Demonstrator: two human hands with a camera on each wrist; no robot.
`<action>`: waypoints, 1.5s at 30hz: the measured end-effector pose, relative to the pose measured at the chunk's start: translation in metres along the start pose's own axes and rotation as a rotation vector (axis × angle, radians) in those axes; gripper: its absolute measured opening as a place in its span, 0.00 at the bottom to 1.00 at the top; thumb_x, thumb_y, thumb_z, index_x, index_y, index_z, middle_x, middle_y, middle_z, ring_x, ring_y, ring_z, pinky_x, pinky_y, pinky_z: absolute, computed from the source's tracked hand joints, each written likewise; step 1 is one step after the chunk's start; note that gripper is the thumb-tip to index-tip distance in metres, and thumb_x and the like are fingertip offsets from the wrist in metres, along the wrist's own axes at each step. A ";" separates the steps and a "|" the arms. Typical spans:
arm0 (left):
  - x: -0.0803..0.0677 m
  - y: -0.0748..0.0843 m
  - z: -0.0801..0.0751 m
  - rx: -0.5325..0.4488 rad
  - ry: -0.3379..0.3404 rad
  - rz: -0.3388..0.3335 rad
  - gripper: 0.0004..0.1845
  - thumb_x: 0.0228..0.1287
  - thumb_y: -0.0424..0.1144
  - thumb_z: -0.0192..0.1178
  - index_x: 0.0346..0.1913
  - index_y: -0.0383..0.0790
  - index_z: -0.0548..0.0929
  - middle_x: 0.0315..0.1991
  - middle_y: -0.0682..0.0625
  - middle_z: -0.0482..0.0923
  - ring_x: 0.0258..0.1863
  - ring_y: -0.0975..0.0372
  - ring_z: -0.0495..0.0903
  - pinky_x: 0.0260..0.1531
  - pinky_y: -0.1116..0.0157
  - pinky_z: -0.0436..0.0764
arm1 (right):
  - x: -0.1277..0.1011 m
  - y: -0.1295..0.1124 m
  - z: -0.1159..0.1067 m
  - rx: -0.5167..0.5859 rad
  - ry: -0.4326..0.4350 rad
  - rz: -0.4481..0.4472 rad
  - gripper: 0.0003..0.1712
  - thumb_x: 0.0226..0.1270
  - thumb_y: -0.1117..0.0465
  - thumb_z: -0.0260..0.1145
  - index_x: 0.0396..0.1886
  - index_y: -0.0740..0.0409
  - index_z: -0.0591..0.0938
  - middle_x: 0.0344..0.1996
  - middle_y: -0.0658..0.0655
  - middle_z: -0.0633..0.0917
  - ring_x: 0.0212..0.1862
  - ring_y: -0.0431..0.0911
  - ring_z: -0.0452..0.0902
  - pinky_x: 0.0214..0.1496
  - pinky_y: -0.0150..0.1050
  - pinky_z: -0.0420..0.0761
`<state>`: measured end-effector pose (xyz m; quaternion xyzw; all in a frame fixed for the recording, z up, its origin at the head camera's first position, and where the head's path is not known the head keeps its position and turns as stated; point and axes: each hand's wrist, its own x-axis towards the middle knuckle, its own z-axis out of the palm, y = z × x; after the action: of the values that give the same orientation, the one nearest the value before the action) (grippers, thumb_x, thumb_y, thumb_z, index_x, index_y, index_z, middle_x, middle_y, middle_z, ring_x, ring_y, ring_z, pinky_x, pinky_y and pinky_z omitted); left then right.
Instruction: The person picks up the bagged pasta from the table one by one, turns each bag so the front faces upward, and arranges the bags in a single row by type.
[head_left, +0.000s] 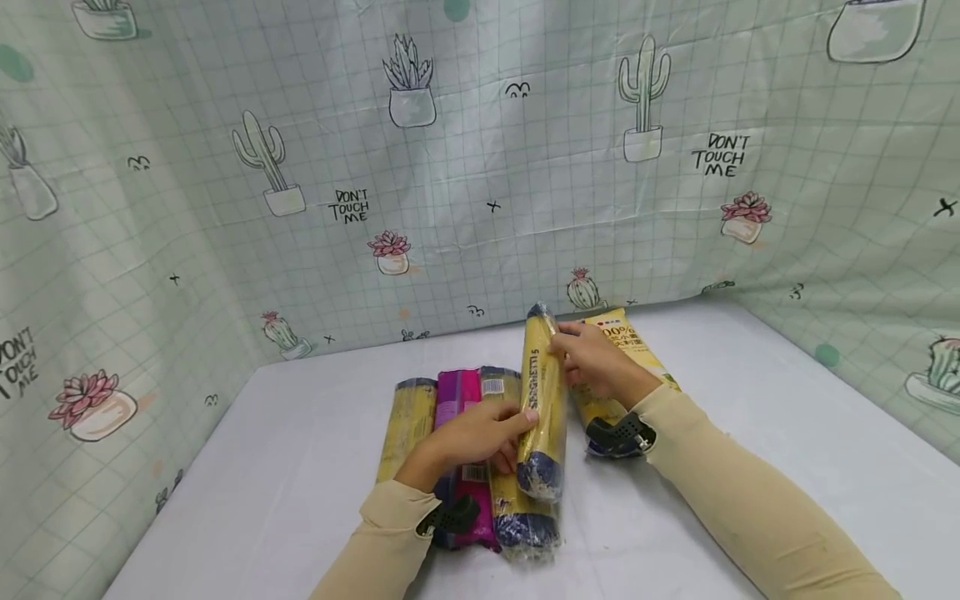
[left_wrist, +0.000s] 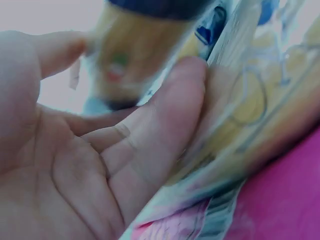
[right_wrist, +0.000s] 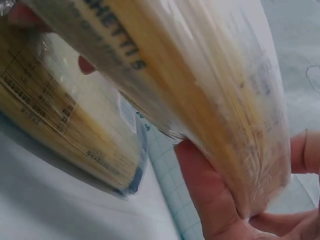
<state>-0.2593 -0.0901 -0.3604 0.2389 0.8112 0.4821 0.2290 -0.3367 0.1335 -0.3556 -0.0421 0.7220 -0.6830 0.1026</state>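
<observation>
A clear-wrapped spaghetti packet [head_left: 543, 392] with dark blue ends is raised and tilted over the row of packets. My right hand [head_left: 597, 360] grips its upper part; in the right wrist view the thumb and fingers [right_wrist: 212, 190] lie on both sides of the wrapper. Lower down, my left hand [head_left: 480, 433] holds the same packet, thumb on its front and fingers underneath. In the left wrist view the blurred packet [left_wrist: 142, 45] passes between thumb and fingers. Beneath it, a second spaghetti packet [head_left: 517, 504] lies on the table, partly covered.
Left of that lie a magenta packet [head_left: 474, 504] and another yellow spaghetti packet [head_left: 408, 425]. A yellow bag marked 100% [head_left: 630, 333] lies behind the right forearm. The white table [head_left: 315, 467] ends against a cactus-print cloth [head_left: 450, 167] at the back and sides.
</observation>
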 end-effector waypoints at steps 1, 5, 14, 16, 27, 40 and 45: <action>0.000 0.000 0.000 -0.046 0.007 -0.008 0.21 0.79 0.50 0.50 0.52 0.33 0.78 0.32 0.42 0.83 0.29 0.53 0.85 0.31 0.57 0.86 | 0.000 -0.001 0.000 0.016 0.012 0.001 0.40 0.70 0.62 0.55 0.80 0.62 0.54 0.60 0.71 0.75 0.46 0.54 0.83 0.38 0.40 0.85; 0.001 0.001 0.003 -0.240 0.034 -0.038 0.25 0.78 0.52 0.51 0.60 0.31 0.70 0.42 0.40 0.83 0.37 0.53 0.86 0.37 0.56 0.86 | 0.002 -0.005 -0.002 0.074 0.048 0.000 0.41 0.71 0.63 0.53 0.80 0.61 0.51 0.63 0.72 0.73 0.50 0.58 0.82 0.41 0.42 0.85; 0.006 -0.004 0.008 -0.533 -0.059 -0.029 0.25 0.78 0.52 0.49 0.58 0.32 0.76 0.37 0.45 0.85 0.34 0.58 0.87 0.38 0.56 0.86 | 0.001 -0.001 -0.002 0.206 0.033 -0.010 0.42 0.72 0.65 0.50 0.81 0.61 0.45 0.67 0.71 0.66 0.50 0.56 0.82 0.45 0.44 0.85; 0.007 -0.005 0.007 -0.573 -0.064 -0.041 0.24 0.77 0.51 0.49 0.59 0.34 0.75 0.36 0.46 0.86 0.33 0.59 0.86 0.37 0.58 0.86 | 0.001 0.001 -0.002 0.220 0.027 -0.016 0.41 0.72 0.65 0.49 0.81 0.62 0.46 0.66 0.71 0.67 0.48 0.54 0.82 0.43 0.42 0.85; 0.004 -0.003 0.002 -0.595 -0.029 -0.052 0.22 0.73 0.44 0.54 0.61 0.30 0.73 0.37 0.47 0.86 0.33 0.60 0.87 0.33 0.62 0.86 | 0.001 0.003 0.000 0.317 -0.003 0.005 0.39 0.68 0.68 0.47 0.79 0.65 0.51 0.70 0.71 0.62 0.56 0.56 0.74 0.41 0.39 0.83; 0.006 -0.003 0.006 -0.531 0.040 -0.048 0.19 0.73 0.41 0.58 0.55 0.27 0.75 0.36 0.44 0.86 0.31 0.59 0.87 0.35 0.58 0.86 | 0.000 0.003 -0.001 0.323 -0.069 -0.005 0.40 0.68 0.68 0.45 0.79 0.67 0.48 0.71 0.72 0.61 0.64 0.59 0.69 0.48 0.43 0.83; 0.009 -0.001 0.013 -0.488 0.159 -0.048 0.19 0.69 0.40 0.63 0.53 0.29 0.73 0.38 0.42 0.85 0.34 0.57 0.86 0.37 0.58 0.86 | 0.000 0.001 -0.001 0.345 -0.094 -0.011 0.39 0.71 0.64 0.46 0.79 0.66 0.49 0.70 0.70 0.64 0.59 0.53 0.74 0.49 0.40 0.82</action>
<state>-0.2586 -0.0767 -0.3679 0.1187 0.6918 0.6752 0.2268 -0.3367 0.1345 -0.3569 -0.0595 0.5881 -0.7947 0.1381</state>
